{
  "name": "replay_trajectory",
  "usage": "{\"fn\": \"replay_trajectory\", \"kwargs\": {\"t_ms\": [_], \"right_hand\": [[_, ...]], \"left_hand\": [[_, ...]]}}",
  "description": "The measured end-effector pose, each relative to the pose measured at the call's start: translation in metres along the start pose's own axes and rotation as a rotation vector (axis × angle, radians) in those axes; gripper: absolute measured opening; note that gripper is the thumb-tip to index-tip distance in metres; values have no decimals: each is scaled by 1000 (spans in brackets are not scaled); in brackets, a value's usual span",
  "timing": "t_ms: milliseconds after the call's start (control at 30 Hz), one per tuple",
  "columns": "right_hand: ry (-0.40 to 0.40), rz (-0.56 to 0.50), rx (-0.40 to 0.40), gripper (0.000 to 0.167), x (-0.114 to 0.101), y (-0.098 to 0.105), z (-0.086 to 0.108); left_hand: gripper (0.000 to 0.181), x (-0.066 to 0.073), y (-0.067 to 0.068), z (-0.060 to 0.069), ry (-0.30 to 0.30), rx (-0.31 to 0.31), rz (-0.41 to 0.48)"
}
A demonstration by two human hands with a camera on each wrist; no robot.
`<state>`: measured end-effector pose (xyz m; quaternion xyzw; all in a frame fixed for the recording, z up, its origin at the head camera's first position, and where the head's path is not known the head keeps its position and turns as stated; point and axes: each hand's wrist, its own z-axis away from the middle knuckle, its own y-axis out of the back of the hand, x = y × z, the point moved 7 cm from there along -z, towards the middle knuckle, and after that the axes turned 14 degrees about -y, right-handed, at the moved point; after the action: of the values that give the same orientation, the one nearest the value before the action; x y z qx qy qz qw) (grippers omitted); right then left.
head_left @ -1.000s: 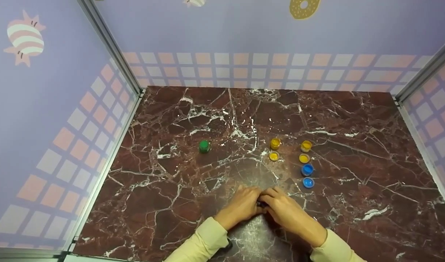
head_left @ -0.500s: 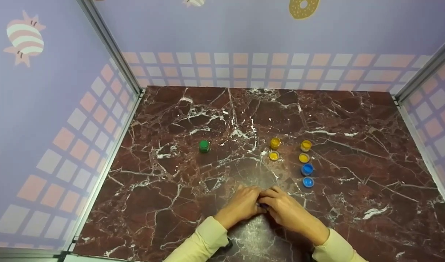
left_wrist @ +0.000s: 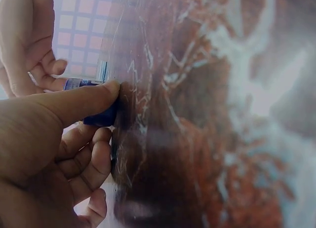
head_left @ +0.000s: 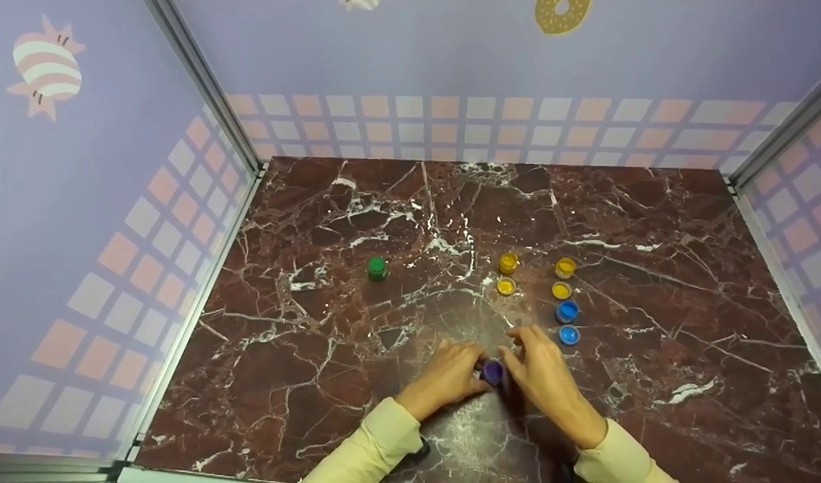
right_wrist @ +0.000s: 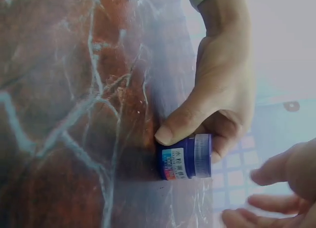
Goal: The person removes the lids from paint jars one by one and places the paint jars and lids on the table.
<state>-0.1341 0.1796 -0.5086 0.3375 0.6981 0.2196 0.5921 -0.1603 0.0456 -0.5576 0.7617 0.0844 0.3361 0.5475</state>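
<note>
A small purple jar with its cap on stands on the table near the front. My left hand pinches its body between thumb and fingers; in the right wrist view the label and ridged cap of the jar show, with the left hand around its base. Just right of the jar, my right hand is held apart from it, fingers relaxed. The left wrist view shows the left thumb lying over the jar, the right hand behind.
A green jar stands left of centre. To the right are two yellow jars and a blue jar, with yellow lids and a blue lid in front of them. Patterned panels border the table.
My right hand has come away from the jar, moving right, and its fingers have loosened. The purple top now shows. My left hand keeps its grip in nearly the same place.
</note>
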Motion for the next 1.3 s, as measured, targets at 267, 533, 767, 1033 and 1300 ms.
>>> {"fn": "replay_trajectory", "kwargs": {"t_ms": [267, 533, 767, 1033, 1300], "right_hand": [[18, 150, -91, 33, -11, -14, 10], [45, 239, -111, 30, -20, -22, 16], [67, 260, -116, 25, -23, -24, 19], [102, 267, -136, 20, -25, -25, 20], [173, 276, -162, 17, -28, -26, 22]], "left_hand": [[28, 1, -1, -2, -13, 4, -56], [27, 1, -1, 0, -24, 35, -59], [29, 2, 0, 1, -15, 33, -41], [30, 2, 0, 2, -12, 48, -33], [26, 2, -1, 2, -16, 53, -27]]}}
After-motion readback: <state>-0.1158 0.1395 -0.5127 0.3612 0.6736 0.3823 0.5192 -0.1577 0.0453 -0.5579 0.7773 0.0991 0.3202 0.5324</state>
